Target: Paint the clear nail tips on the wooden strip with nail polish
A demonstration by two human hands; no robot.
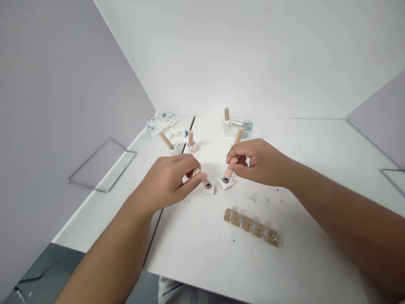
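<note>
The left hand [169, 180] pinches a short wooden peg [202, 177] whose tip sits tilted in a small white block [209, 188]. Just to its right, the right hand [253, 161] grips a longer wooden stick [233, 153], its foot planted in a second white block [225, 182]. Both pegs look mid-seating; pressing them home likely needs upright alignment and steady downward push. Nearer the person lies a brown strip [252, 227]; beyond stand more pegged blocks [191, 142].

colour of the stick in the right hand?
Light tan stick, wood-like, gripped by the right hand; head view.
</note>
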